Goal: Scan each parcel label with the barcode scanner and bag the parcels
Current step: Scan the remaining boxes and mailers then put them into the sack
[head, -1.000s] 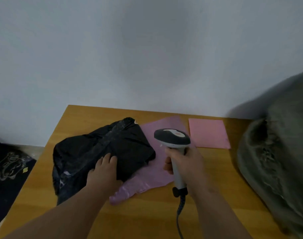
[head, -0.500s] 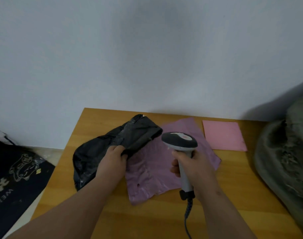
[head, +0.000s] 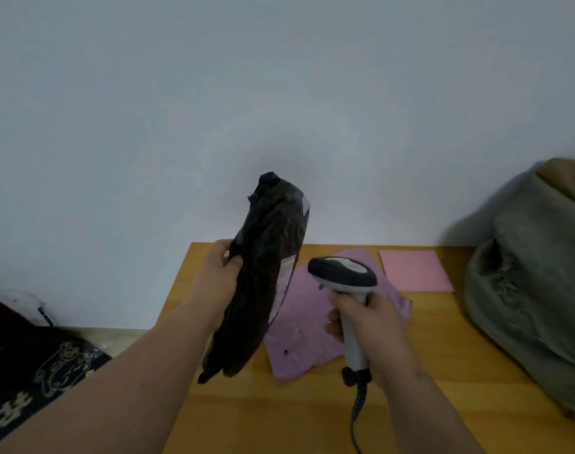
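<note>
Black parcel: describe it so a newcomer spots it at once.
Over the wooden table's left end, the left hand holds the black parcel upright in the air. Unlike the flat pink parcels below, it is dark, crinkled plastic with a label along its right edge.

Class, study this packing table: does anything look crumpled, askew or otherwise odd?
Yes. The purple mailer bag lies creased and skewed on the table, unlike the flat pink sheet beside it. The black parcel, gripped upright by the left hand, is wrinkled, its label turned edge-on to the camera.
</note>
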The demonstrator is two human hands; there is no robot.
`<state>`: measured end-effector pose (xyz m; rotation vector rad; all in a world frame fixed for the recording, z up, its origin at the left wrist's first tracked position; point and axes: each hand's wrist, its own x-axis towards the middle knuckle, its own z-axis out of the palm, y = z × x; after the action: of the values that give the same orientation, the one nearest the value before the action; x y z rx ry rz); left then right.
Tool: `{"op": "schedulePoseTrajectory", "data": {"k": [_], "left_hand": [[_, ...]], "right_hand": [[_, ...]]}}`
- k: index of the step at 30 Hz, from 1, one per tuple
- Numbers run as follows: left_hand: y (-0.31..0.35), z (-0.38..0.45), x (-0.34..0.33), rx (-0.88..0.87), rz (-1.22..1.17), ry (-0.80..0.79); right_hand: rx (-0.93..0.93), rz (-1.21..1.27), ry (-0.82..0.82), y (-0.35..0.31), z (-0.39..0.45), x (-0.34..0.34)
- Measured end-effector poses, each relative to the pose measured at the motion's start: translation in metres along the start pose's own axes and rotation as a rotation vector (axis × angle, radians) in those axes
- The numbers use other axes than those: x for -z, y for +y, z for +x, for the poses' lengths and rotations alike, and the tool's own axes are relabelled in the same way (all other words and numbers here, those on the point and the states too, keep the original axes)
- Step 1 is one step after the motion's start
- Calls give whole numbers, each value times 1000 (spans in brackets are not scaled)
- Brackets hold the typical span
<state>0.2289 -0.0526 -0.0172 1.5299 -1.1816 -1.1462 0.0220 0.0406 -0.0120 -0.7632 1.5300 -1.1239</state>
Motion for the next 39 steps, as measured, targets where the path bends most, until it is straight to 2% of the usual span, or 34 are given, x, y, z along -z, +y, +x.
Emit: {"op": "schedulePoseTrajectory", "data": {"k": [3, 8, 19, 28, 39], "left_hand": [[11, -17, 4, 11, -109, -36], [28, -45, -3, -11, -139, -69], [77, -76, -47, -82, -125, -29], [94, -113, -117, -69, -161, -38], [105, -144, -160, -89, -194, -24]], "right_hand": [[33, 65, 12, -1, -23, 7], [68, 143, 39, -6, -57, 29], [105, 79, -7, -10, -86, 104], [117, 33, 12, -9, -102, 190], [107, 33, -39, -7, -122, 245]]}}
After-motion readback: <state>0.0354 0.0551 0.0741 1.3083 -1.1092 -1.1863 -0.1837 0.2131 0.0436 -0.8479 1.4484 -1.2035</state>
